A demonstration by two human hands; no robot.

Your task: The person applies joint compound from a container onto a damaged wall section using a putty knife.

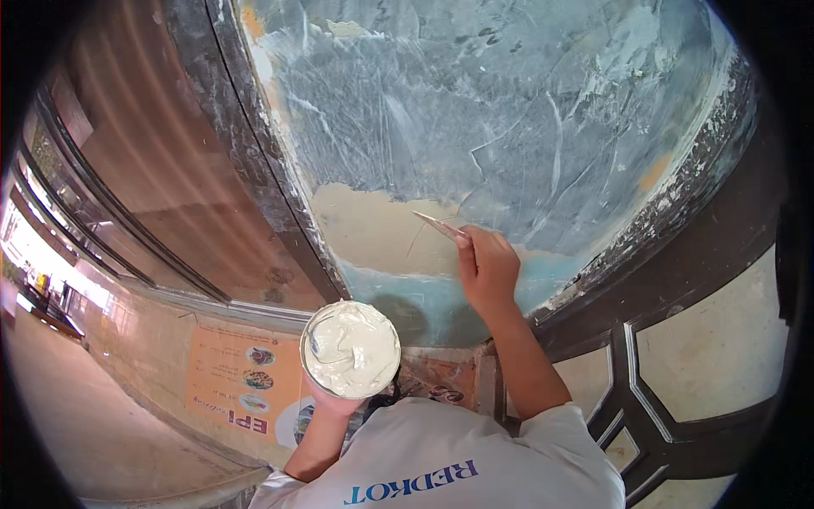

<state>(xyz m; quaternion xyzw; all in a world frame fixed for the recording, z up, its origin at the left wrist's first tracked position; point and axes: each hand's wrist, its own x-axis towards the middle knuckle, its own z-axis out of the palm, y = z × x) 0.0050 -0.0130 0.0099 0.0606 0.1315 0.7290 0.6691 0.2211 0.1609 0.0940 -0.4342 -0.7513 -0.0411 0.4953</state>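
My left hand (331, 400) grips a round tub (350, 352) full of cream-white paste, low in the middle of the view and partly hiding that hand. My right hand (483, 267) is closed on a putty knife (445, 227), whose tip lies against or very near a beige patch (365, 229) on the wall panel (500, 102). Above the patch the panel is mottled grey-blue with scrapes and pale streaks; below it runs a band of light blue paint (551, 267).
At left are a brown panel (170, 136), dark rails (119, 246) and a bright opening. An orange printed poster (216, 369) lies below. A rough chipped edge (653, 195) borders the wall at right, beside dark latticework (627, 377) with pale infills.
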